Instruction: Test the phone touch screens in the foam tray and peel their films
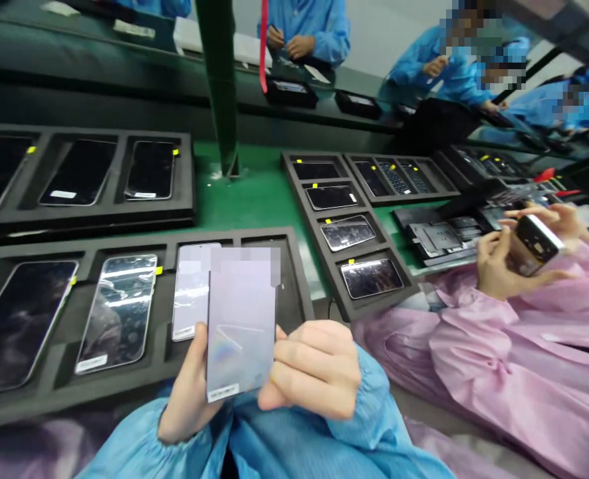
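Note:
Both of my hands grip a smartphone (241,326) upright in front of me, its pale lilac face toward me and its top edge blurred out. My left hand (189,382) holds the phone's left edge. My right hand (314,369) wraps its right edge, with the fingers curled against it. A small white label sits at the phone's lower corner. Just beyond it, a black foam tray (139,249) holds several phones in its slots, and one phone (192,293) lies partly hidden behind the one in my hands.
Another foam tray (90,176) with phones lies beyond on the green bench (254,199), near a green post (219,86). To my right, a co-worker in a pink sleeve (504,352) holds a phone (536,243). Further trays (349,233) stand between us; blue-clad workers sit across.

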{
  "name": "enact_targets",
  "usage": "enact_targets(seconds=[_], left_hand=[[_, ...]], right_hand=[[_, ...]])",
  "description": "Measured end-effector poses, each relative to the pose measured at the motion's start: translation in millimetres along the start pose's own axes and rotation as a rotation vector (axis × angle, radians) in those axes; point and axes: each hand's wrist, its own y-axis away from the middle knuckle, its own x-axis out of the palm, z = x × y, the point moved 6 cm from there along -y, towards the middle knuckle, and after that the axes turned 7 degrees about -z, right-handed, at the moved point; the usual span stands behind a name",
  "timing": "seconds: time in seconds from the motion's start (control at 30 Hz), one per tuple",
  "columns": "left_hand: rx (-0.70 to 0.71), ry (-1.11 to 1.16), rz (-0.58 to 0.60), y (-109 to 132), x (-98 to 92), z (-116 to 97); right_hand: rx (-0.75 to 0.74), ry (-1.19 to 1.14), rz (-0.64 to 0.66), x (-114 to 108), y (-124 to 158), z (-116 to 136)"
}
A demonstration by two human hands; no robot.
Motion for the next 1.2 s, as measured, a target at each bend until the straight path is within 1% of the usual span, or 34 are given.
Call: enact_targets(seconds=[0.1, 0.17, 0.2, 0.3, 0.37, 0.47, 0.57, 0.63, 0.7, 0.8, 0.83, 0.87, 0.93, 1.03, 1.1, 1.2], left_hand=[[-0.122, 0.201, 0.194, 10, 5.5, 9], [-0.176, 0.274, 0.295, 18, 9.0, 10], [-0.178, 0.294, 0.341, 21, 11.8, 8], [-0.116, 0.328, 0.457, 26, 21.4, 0], [-0.092, 0.338, 0.509, 27, 23.4, -2], [-0.133, 0.363, 0.561, 27, 15.9, 5], [-0.161, 0.403, 0.552, 23, 4.5, 12], [-0.152, 0.423, 0.521, 21, 3.2, 12], [-0.129, 0.437, 0.509, 20, 9.9, 6], [-0.080, 0.419, 0.552, 20, 27.5, -12], [-0.035, 0.413, 0.530, 18, 30.1, -21], [0.004, 0.419, 0.493, 16, 30.8, -28], [0.055, 0.420, 0.425, 11, 29.5, -39], [0.086, 0.406, 0.368, 8, 25.6, -46], [0.093, 0.395, 0.360, 7, 24.1, -46], [0.058, 0.376, 0.405, 8, 25.7, -39]], right_hand=[[-0.052, -0.145, -0.252, -13, 2, 11], [-0.037, -0.183, -0.301, -14, 2, 12], [-0.046, -0.195, -0.319, -13, 2, 13], [-0.094, -0.200, -0.421, -15, 5, 15], [-0.118, -0.188, -0.438, -15, 7, 16], [-0.118, -0.168, -0.372, -14, 8, 16], [-0.066, -0.154, -0.325, -15, 6, 12], [0.000, -0.138, -0.332, -15, 3, 6], [0.128, -0.095, -0.348, -15, 1, -7], [0.395, -0.037, -0.362, -11, 5, -31], [0.449, -0.049, -0.359, -9, 7, -36], [0.479, -0.076, -0.344, -7, 10, -39], [0.490, -0.138, -0.286, -3, 14, -41], [0.500, -0.177, -0.184, 2, 20, -39], [0.544, -0.185, -0.160, 4, 23, -41], [0.627, -0.196, -0.163, 6, 23, -48]])
